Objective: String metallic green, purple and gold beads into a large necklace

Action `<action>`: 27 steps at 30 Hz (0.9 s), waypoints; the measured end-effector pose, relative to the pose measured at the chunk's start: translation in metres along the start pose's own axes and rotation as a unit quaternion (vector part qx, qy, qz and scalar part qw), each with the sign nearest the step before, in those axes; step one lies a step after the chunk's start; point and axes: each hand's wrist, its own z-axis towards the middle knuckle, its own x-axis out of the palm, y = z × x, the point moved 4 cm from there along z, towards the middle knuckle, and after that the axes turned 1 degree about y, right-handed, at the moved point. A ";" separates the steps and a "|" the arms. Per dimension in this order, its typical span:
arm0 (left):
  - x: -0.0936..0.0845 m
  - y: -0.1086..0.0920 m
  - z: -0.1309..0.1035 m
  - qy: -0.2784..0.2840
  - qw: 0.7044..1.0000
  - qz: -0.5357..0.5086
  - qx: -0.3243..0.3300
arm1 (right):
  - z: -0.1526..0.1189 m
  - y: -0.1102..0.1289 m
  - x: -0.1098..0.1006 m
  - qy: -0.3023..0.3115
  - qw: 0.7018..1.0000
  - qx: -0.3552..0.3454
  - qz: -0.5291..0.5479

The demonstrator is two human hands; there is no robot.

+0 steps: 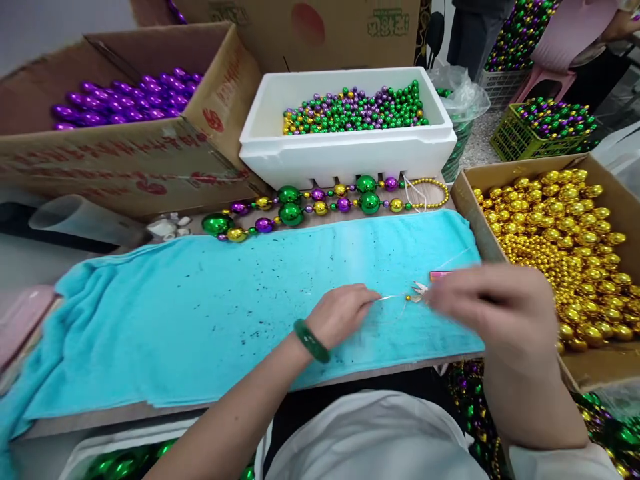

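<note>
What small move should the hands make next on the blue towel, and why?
Probably the right hand should slide another small bead onto the thin string. The left hand pinches that string over the towel, and only one tiny bead sits near its end.

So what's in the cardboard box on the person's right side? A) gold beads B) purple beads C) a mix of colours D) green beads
A: the cardboard box by the right hand is heaped with shiny gold beads; the purple beads sit far left.
</note>
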 end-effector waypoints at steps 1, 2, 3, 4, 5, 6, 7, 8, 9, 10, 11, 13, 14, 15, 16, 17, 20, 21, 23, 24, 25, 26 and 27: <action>-0.009 0.011 -0.010 -0.009 1.000 -0.019 -0.017 | 0.014 -0.017 -0.003 -0.064 0.997 0.032 0.008; -0.018 0.022 -0.020 -0.019 0.998 -0.046 -0.033 | 0.027 -0.036 -0.005 -0.118 0.991 0.061 0.018; -0.028 0.032 -0.030 -0.022 0.995 -0.081 -0.046 | 0.039 -0.055 -0.007 -0.154 0.983 0.096 0.027; -0.036 0.041 -0.041 -0.019 0.990 -0.125 -0.055 | 0.050 -0.074 -0.009 -0.181 0.975 0.127 0.040; -0.043 0.049 -0.051 -0.003 0.982 -0.178 -0.058 | 0.058 -0.091 -0.010 -0.194 0.966 0.158 0.062; -0.048 0.056 -0.061 0.007 0.970 -0.237 -0.056 | 0.064 -0.106 -0.012 -0.201 0.957 0.187 0.091; -0.053 0.062 -0.070 -0.009 0.952 -0.303 -0.050 | 0.067 -0.116 -0.012 -0.205 0.949 0.208 0.121; -0.058 0.067 -0.078 -0.058 0.924 -0.374 -0.044 | 0.069 -0.123 -0.011 -0.205 0.942 0.221 0.150; -0.064 0.072 -0.084 -0.136 0.885 -0.444 -0.042 | 0.068 -0.126 -0.008 -0.204 0.936 0.226 0.175; -0.068 0.077 -0.090 -0.226 0.834 -0.501 -0.048 | 0.066 -0.125 -0.004 -0.201 0.934 0.226 0.191; -0.070 0.081 -0.095 -0.310 0.781 -0.539 -0.063 | 0.064 -0.123 0.002 -0.196 0.934 0.224 0.198; -0.070 0.085 -0.098 -0.426 0.710 -0.550 -0.111 | 0.059 -0.115 0.018 -0.179 0.942 0.219 0.181; -0.071 0.084 -0.098 -0.457 0.703 -0.529 -0.135 | 0.058 -0.112 0.025 -0.171 0.948 0.214 0.160; -0.073 0.084 -0.097 -0.477 0.710 -0.495 -0.154 | 0.058 -0.111 0.031 -0.168 0.954 0.207 0.137; -0.076 0.085 -0.096 -0.481 0.729 -0.455 -0.172 | 0.058 -0.110 0.033 -0.174 0.957 0.199 0.115; -0.078 0.087 -0.095 -0.463 0.761 -0.412 -0.190 | 0.059 -0.112 0.032 -0.191 0.958 0.192 0.096; -0.081 0.103 -0.096 -0.309 0.884 -0.255 -0.240 | 0.063 -0.123 0.006 -0.282 0.940 0.183 0.061; -0.081 0.109 -0.100 -0.263 0.913 -0.191 -0.246 | 0.064 -0.127 -0.006 -0.313 0.930 0.185 0.056; -0.082 0.122 -0.110 -0.215 0.942 -0.065 -0.251 | 0.064 -0.133 -0.028 -0.354 0.913 0.195 0.061; -0.082 0.127 -0.115 -0.206 0.944 -0.014 -0.257 | 0.063 -0.133 -0.036 -0.370 0.907 0.191 0.064; -0.081 0.131 -0.119 -0.203 0.942 0.025 -0.268 | 0.063 -0.132 -0.039 -0.372 0.908 0.179 0.070; -0.080 0.132 -0.122 -0.205 0.937 0.050 -0.279 | 0.061 -0.130 -0.037 -0.366 0.912 0.167 0.075; -0.078 0.131 -0.124 -0.213 0.932 0.061 -0.286 | 0.059 -0.126 -0.031 -0.356 0.918 0.153 0.081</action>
